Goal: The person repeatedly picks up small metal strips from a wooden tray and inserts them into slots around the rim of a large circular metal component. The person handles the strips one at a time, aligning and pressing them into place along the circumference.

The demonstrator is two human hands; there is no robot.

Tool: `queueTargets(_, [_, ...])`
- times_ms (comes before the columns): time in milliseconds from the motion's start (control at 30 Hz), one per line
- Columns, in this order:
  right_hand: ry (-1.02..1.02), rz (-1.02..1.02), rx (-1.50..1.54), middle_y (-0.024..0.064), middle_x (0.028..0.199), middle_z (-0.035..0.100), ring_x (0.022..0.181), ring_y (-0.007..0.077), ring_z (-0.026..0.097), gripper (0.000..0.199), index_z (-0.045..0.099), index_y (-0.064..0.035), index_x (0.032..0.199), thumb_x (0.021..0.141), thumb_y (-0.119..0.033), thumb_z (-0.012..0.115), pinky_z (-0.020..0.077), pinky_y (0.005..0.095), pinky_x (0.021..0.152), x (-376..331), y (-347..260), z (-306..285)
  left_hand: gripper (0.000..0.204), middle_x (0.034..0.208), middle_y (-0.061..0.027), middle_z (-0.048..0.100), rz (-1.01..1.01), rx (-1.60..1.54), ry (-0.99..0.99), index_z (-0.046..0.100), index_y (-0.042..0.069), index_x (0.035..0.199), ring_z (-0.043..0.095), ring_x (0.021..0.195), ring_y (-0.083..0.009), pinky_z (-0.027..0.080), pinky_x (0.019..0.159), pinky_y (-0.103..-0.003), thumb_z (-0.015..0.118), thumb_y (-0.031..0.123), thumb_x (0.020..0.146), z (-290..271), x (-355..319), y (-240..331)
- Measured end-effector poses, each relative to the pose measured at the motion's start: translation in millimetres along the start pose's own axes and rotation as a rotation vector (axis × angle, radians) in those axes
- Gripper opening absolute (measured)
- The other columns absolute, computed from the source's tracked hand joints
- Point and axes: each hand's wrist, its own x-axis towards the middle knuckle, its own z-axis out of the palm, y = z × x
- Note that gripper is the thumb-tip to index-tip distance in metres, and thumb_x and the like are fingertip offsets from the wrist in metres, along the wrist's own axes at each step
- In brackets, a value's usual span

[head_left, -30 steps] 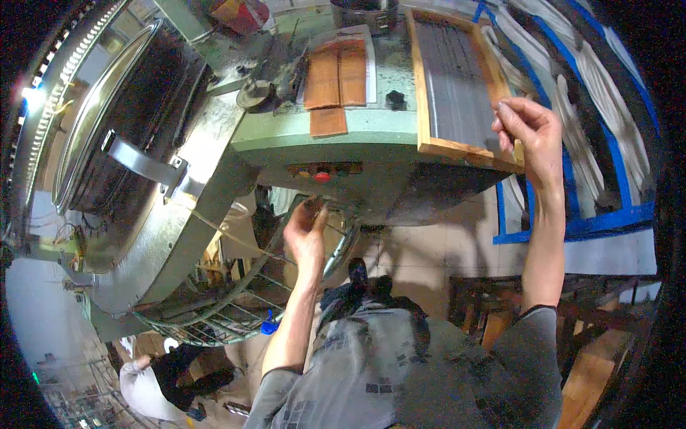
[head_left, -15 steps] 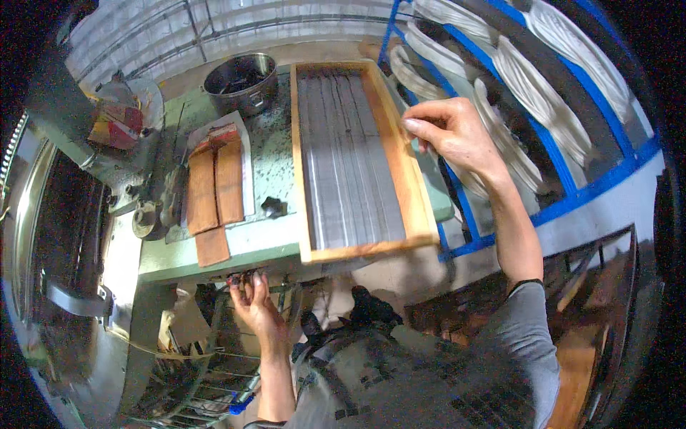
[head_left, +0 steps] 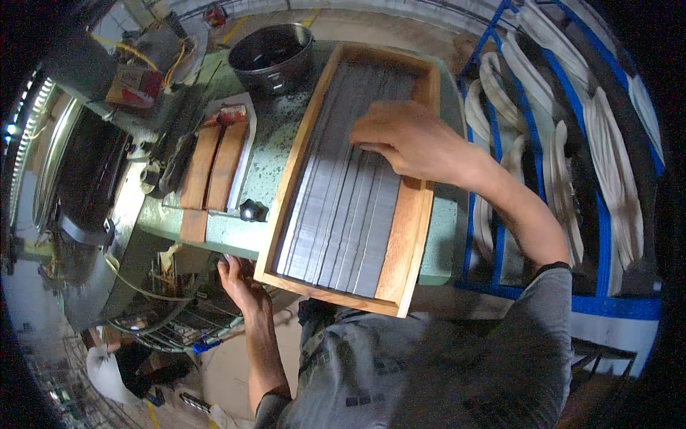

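Observation:
A long wooden tray point(head_left: 411, 243) lies on the green machine table point(head_left: 279, 154), filled with rows of thin grey metal strips point(head_left: 343, 207). My right hand point(head_left: 404, 139) rests on the strips near the tray's far right side, fingers curled down onto them. Whether it grips any strip is hidden by the fingers. My left hand point(head_left: 239, 275) reaches under the front edge of the table, next to the tray's near left corner, touching the underside.
A dark metal bowl point(head_left: 271, 53) stands at the table's far end. Two brown wooden blocks point(head_left: 214, 168) and a black knob point(head_left: 251, 209) lie left of the tray. A blue rack point(head_left: 529, 121) with white curved pieces stands to the right. Machine parts and cables fill the left.
My right hand has moved from the tray's right rim onto the strips inside. The view has shifted closer over the tray. My left hand stays under the table edge.

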Motion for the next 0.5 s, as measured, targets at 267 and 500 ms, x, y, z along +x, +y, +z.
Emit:
queueTargets(267, [0.011,-0.164,-0.066,0.0142,0.100,0.069,0.094,0.0328,0.066,0.018,0.070,-0.0027,0.102,0.085,-0.007,0.067,0.0532,0.0412,0.083,20.4,3.6,22.7,0.027,0.111,-0.0097,0.061,-0.017,-0.012,0.070,0.051,0.000,0.121,0.064,0.100,-0.0179,0.057,0.088,-0.032,0.063,0.009,0.098,-16.7,2.7,-8.1])
queueTargets(500, [-0.263,-0.297,0.317,0.0121,0.093,0.069,0.090,0.0289,0.068,0.011,0.070,-0.0008,0.097,0.088,-0.006,0.067,0.0547,0.0352,0.078,12.8,-62.7,16.5,0.029,0.108,-0.0089,0.063,-0.082,-0.075,-0.030,0.052,0.000,0.121,0.066,0.097,-0.0182,0.056,0.091,-0.030,0.064,0.007,0.096,-19.7,-1.6,-5.0])
